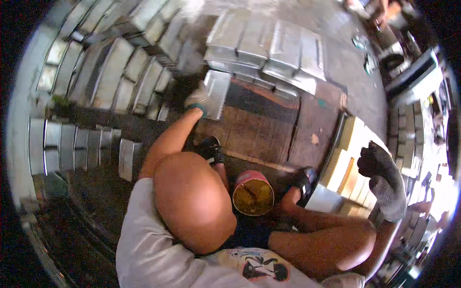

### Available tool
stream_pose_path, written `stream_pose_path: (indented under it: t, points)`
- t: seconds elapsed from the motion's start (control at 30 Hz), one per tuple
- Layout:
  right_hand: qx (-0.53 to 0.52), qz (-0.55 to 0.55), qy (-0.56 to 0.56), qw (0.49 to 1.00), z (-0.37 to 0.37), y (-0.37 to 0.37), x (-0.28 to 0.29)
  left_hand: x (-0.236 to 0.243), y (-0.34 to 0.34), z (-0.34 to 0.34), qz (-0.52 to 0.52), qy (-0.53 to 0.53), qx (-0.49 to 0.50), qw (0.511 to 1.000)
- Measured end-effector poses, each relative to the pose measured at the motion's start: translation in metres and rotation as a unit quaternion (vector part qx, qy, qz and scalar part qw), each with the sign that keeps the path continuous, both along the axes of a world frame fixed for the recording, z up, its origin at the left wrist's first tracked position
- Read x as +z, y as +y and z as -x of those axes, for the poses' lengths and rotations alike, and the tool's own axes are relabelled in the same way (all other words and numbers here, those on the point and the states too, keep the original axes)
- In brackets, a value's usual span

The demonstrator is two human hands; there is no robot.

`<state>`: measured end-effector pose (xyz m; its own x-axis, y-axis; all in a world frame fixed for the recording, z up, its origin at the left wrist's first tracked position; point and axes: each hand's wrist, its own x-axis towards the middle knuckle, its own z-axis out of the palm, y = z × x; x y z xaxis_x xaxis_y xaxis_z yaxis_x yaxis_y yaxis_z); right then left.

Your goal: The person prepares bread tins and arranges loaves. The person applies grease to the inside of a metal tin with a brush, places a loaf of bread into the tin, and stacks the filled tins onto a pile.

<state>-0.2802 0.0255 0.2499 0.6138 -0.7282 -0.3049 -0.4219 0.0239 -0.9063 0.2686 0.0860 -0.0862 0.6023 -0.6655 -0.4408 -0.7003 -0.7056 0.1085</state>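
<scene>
My left hand [196, 98], in a pale work glove with a green cuff, reaches forward to an oblong metal tin [219, 93]. Its fingers close on the tin's left edge, though motion blurs them. The tin lies at the left end of a brown wooden board [249, 127]. Out to the right, my right hand [377, 165] wears a grey glove with dark, soiled fingers. Loosely bent and apart from the thumb, those fingers hold nothing visible. Below that hand, pale yellow blocks [353, 137] stand in rows on a metal tray [319, 204].
A red bucket [253, 192] with a yellow-brown content stands between my feet. More metal tins [252, 36] line up beyond the board. Stacked tins [113, 72] fill the left side, with another row [67, 149] nearer. At the far right, another person's arm [382, 12] shows.
</scene>
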Motion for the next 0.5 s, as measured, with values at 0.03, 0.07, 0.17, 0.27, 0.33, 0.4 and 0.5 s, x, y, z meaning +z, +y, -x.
stream_pose_path:
  t: [0.03, 0.07, 0.17, 0.27, 0.33, 0.4, 0.5]
  points:
    - [-0.013, -0.017, 0.009, 1.0, 0.008, -0.002, -0.01, -0.001, -0.004, -0.003, -0.026, -0.009, -0.015, 1.0]
    - [-0.021, -0.038, -0.057, 0.997, 0.013, 0.002, -0.027, 0.003, -0.004, -0.006, -0.026, 0.002, -0.041, 0.999]
    - [-0.076, -0.119, -0.074, 0.987, 0.028, -0.001, -0.079, 0.042, -0.013, -0.003, 0.014, 0.063, -0.115, 0.991]
    - [-0.02, -0.052, 0.009, 0.998, 0.004, 0.004, -0.155, 0.08, -0.008, 0.023, 0.007, 0.161, -0.126, 0.979]
    - [0.082, -0.007, 0.031, 0.996, -0.038, -0.002, -0.161, 0.099, -0.018, 0.054, -0.013, 0.2, -0.126, 0.972]
    - [0.129, 0.05, -0.064, 0.988, -0.075, 0.002, -0.214, 0.102, -0.02, 0.083, -0.018, 0.255, -0.143, 0.956]
    - [0.118, 0.149, 0.035, 0.981, -0.093, 0.011, -0.185, 0.129, -0.04, 0.19, -0.018, 0.369, -0.065, 0.927]
